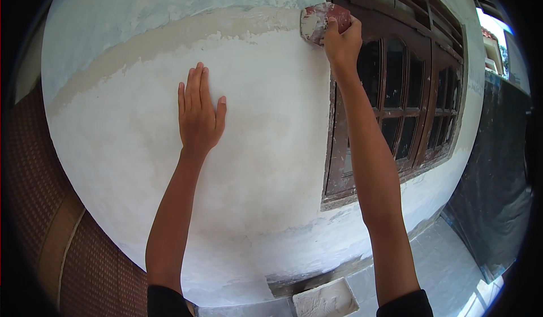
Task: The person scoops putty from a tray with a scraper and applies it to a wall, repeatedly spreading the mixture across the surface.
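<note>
My right hand (344,44) is closed round a putty-smeared red scraper (317,24) at the upper left corner of the window frame. The scraper lies against the wall (266,130), at the end of a damp beige band of putty (169,34) that curves across it. My left hand (198,110) rests on the white part of the wall below that band, palm toward it, fingers stretched out and nothing held. The scraper's handle is partly hidden by my fingers.
A brown wooden window (404,105) with dark panes is on the right. A tray of putty (325,299) sits on the grey tiled floor (435,260) below. Dark sheeting (492,170) hangs at the far right, and a brown woven panel (96,266) stands at the left.
</note>
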A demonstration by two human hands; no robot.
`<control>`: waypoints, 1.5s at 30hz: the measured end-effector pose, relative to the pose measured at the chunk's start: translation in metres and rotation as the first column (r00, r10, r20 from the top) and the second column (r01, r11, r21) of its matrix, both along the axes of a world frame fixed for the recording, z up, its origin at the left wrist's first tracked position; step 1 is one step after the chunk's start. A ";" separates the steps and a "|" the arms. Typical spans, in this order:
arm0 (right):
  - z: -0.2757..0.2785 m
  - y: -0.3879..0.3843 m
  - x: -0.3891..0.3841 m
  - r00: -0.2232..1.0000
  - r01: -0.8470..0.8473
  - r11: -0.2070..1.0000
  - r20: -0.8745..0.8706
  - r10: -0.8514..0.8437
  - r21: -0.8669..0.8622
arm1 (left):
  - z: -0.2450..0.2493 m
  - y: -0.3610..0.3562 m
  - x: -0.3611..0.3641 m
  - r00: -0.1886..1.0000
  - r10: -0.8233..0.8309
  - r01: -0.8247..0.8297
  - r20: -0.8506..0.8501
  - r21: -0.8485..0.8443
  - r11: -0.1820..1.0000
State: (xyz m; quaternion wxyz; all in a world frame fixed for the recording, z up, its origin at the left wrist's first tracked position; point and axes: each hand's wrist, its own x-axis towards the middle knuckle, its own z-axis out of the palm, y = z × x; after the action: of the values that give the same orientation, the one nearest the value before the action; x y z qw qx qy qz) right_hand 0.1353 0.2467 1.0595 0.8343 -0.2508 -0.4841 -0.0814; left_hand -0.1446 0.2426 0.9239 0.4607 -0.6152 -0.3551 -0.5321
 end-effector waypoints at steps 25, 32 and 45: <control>-0.016 -0.013 -0.019 0.995 0.024 1.000 -0.092 -0.026 -0.020 | -0.001 -0.001 0.000 1.000 0.003 -0.003 -0.002 0.008 1.000; -0.018 -0.007 -0.018 0.993 0.121 0.993 -0.004 -0.122 -0.007 | -0.001 -0.001 0.000 1.000 -0.006 0.006 0.001 -0.013 1.000; -0.015 -0.018 -0.029 0.999 -0.046 0.998 0.025 0.045 0.043 | -0.001 0.002 0.000 0.998 -0.064 0.064 -0.001 -0.022 0.998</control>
State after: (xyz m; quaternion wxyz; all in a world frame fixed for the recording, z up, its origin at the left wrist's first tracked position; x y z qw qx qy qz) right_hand 0.1059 0.2291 1.0441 0.8352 -0.2208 -0.4979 -0.0761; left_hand -0.1444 0.2448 0.9231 0.4371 -0.6319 -0.3407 -0.5419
